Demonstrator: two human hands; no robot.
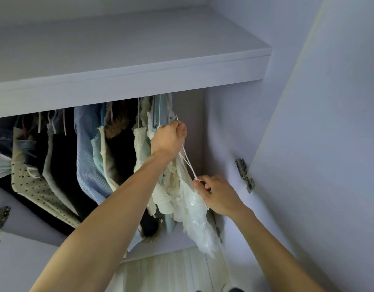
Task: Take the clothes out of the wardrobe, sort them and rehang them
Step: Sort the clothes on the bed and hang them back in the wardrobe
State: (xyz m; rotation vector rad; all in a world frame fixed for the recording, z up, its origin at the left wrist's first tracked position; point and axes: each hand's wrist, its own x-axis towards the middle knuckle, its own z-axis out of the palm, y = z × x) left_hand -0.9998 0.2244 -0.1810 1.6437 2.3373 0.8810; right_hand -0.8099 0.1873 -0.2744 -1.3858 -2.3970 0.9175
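Overhead, the left hand (168, 140) grips a hanger's wire hook (177, 118) while the right hand (219, 196) pinches the thin strap (187, 160) of a white lacy garment (192, 209)

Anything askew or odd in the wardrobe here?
Only the white lacy garment at the right end of the row. It hangs bunched, and its thin strap is stretched taut between the left hand, which grips the hook, and the right hand, which pinches the strap. The other clothes hang in order.
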